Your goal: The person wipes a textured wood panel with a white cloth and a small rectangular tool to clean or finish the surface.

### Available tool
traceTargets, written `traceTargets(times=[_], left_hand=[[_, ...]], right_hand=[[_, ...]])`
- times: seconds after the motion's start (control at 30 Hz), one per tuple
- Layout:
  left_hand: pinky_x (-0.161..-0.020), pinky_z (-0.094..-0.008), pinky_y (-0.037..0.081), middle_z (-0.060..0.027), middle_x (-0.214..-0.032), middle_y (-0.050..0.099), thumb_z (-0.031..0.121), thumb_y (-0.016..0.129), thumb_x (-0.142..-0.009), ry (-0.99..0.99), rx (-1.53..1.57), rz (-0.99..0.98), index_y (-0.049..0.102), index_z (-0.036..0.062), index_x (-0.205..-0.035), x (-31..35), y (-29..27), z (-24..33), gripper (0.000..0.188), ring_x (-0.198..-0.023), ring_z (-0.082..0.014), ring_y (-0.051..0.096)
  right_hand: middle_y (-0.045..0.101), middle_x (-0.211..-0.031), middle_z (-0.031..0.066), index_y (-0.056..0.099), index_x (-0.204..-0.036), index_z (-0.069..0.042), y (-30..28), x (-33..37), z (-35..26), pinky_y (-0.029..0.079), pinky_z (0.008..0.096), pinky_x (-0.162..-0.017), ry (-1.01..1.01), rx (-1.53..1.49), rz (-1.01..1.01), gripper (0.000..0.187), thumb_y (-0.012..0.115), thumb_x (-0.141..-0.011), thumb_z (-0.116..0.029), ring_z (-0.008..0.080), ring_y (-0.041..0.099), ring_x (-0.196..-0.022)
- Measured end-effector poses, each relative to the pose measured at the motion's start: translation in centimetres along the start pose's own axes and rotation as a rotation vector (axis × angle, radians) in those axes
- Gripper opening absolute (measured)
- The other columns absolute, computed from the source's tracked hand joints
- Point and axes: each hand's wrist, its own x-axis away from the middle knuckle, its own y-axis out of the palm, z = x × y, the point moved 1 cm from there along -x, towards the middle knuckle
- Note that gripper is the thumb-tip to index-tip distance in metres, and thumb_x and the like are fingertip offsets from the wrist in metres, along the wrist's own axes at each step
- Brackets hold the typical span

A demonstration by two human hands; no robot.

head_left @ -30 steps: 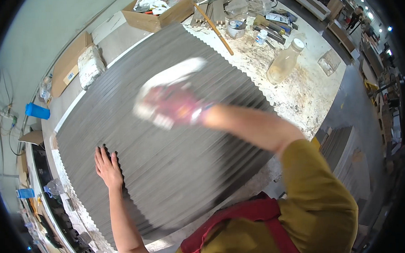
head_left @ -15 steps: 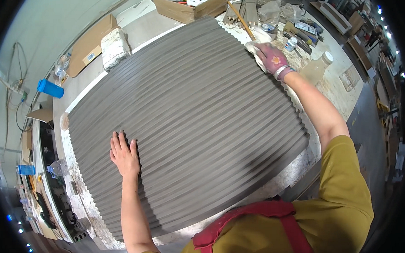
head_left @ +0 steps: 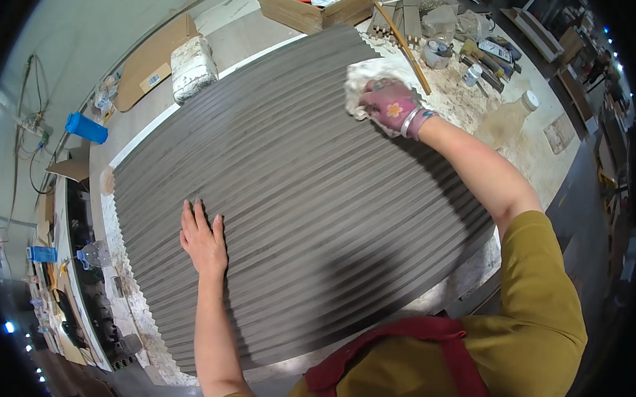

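Note:
A large grey panel with parallel ridges (head_left: 282, 200) lies across the worktable (head_left: 446, 281). My left hand (head_left: 205, 242), bare, rests flat on the panel's left part with its fingers apart. In a purple glove with a flower print, my right hand (head_left: 392, 109) grips a bunched white cloth (head_left: 361, 79). The cloth lies on the ridges near the panel's far right edge. My gloved fingertips are partly hidden in its folds.
Beyond the right edge are a wooden stick (head_left: 404, 49), a small white bottle (head_left: 471, 75), a clear jug (head_left: 510, 119) and several tools. A cardboard box (head_left: 317, 12) stands at the back. At the far left are a white wrapped block (head_left: 194, 69) and a blue cup (head_left: 86, 128).
My right hand has moved left with the cloth, from the panel's right edge onto its ridged surface. My left hand stays flat on the panel. The whole view has shifted slightly.

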Motion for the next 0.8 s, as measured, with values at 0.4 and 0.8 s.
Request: traceTargets(times=[0.4, 0.8], left_hand=[[-0.109, -0.0511, 0.021, -0.0114, -0.151, 0.028, 0.041, 0.043, -0.097, 0.004, -0.013, -0.017, 0.038, 0.0114, -0.141, 0.4, 0.2, -0.8, 0.054, -0.139, -0.0303, 0.026], [-0.11, -0.0495, 0.021, -0.0092, -0.152, 0.028, 0.043, 0.041, -0.097, 0.017, -0.024, -0.027, 0.036, 0.0095, -0.142, -0.2, 0.2, 0.0, 0.056, -0.139, -0.0298, 0.025]], right_hand=[[0.064, -0.109, 0.008, 0.067, -0.102, -0.021, 3.7, -0.1, -0.3, 0.048, 0.0391, -0.09, -0.227, -0.26, 0.246, 0.018, 0.058, -0.086, -0.022, 0.0284, 0.061, -0.1], [0.063, -0.102, 0.0045, 0.062, -0.115, -0.015, 3.2, -8.3, -12.3, 0.044, 0.0347, -0.083, -0.077, -0.634, -0.269, 0.031, 0.056, -0.091, -0.033, 0.0168, 0.058, -0.094]])
